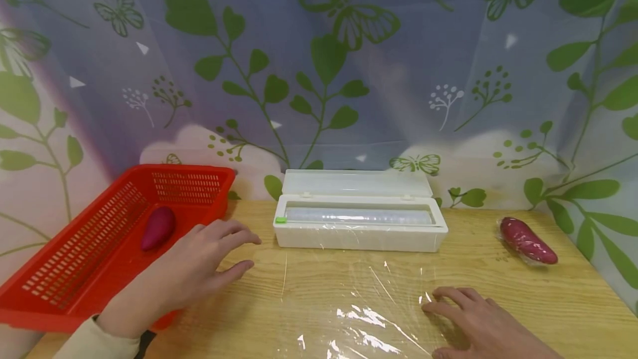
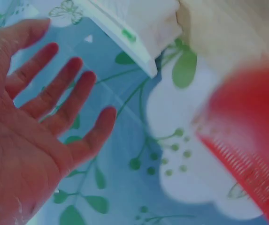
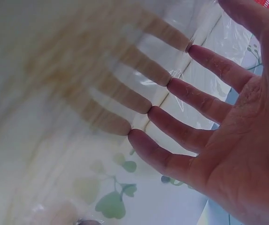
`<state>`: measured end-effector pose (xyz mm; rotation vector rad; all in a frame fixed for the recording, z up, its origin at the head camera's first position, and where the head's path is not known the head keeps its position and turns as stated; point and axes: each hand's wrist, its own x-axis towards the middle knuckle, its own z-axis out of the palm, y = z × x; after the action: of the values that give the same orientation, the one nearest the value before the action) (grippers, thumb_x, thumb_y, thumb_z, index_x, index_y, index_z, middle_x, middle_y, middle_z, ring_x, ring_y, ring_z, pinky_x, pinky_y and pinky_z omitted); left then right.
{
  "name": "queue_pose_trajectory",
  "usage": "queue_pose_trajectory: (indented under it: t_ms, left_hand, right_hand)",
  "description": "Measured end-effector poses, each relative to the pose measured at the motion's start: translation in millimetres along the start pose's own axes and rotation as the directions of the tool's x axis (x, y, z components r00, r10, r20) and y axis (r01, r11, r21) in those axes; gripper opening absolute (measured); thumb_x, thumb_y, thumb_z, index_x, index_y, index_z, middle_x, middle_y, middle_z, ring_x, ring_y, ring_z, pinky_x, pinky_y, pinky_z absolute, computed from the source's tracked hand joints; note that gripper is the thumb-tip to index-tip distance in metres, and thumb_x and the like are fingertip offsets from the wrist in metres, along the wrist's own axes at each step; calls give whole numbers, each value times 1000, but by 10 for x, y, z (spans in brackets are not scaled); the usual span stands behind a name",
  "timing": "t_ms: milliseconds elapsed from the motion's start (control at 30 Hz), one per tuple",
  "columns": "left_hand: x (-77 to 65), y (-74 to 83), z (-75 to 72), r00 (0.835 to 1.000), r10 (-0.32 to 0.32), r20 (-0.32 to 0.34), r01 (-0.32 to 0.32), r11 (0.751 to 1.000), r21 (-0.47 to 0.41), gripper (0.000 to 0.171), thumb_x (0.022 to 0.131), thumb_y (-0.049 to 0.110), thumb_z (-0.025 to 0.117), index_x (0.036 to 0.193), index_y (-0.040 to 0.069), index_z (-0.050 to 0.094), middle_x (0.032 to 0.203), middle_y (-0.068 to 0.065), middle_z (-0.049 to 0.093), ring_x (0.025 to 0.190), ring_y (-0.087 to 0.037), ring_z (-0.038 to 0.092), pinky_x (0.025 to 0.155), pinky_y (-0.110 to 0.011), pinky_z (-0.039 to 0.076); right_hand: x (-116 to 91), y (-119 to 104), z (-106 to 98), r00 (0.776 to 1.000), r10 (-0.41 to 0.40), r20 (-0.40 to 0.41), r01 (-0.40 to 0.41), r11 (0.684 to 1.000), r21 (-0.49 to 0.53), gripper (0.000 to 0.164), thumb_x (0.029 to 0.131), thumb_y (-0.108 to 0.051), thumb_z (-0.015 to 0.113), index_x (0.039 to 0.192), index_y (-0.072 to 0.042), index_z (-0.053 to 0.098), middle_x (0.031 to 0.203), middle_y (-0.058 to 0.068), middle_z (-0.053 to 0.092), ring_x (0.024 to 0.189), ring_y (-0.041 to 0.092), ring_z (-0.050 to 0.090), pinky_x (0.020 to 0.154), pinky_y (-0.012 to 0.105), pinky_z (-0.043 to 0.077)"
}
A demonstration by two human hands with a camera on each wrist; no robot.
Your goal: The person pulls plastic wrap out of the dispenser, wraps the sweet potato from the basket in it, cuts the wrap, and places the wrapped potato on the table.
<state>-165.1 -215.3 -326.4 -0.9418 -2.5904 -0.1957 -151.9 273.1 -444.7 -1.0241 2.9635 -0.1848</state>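
Observation:
A sheet of clear cling film (image 1: 369, 317) stretches over the table from a white cling film dispenser (image 1: 359, 239), whose lid stands raised. My right hand (image 1: 480, 320) touches the film's right side with its fingertips. In the right wrist view that hand (image 3: 233, 126) has its fingers spread, their tips on the shiny surface. My left hand (image 1: 196, 265) hovers by the red basket's right side, holding nothing; the left wrist view shows this hand (image 2: 35, 126) with loosely bent fingers. Inside the basket (image 1: 85, 237) lies a purple-red sweet potato (image 1: 158, 229).
Toward the right edge of the wooden table (image 1: 588, 298) lies another sweet potato (image 1: 527, 241), wrapped in film. A green cutter slider (image 1: 281, 220) sits at the dispenser's left end. Behind the table hangs a leaf-and-butterfly curtain (image 1: 379, 71).

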Motion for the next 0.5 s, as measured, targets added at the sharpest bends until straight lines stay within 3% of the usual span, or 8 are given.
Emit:
queue_pose_trajectory:
  t_ms: [333, 500]
  left_hand:
    - [108, 163, -196, 999, 35, 19, -35, 999, 14, 36, 86, 28, 82, 119, 26, 70, 116, 5, 70, 103, -15, 67, 82, -41, 57]
    - [168, 184, -328, 996, 85, -19, -83, 994, 70, 39, 83, 26, 84, 119, 23, 70, 113, 3, 70, 99, -15, 68, 78, -40, 56]
  right_hand:
    - [-1, 6, -9, 999, 14, 34, -15, 999, 40, 66, 84, -71, 67, 134, -29, 61, 135, 9, 59, 112, 39, 60, 70, 53, 55]
    - [5, 10, -19, 998, 29, 53, -32, 998, 62, 65, 85, -70, 66, 135, -29, 61, 136, 9, 59, 114, 40, 59, 72, 55, 55]
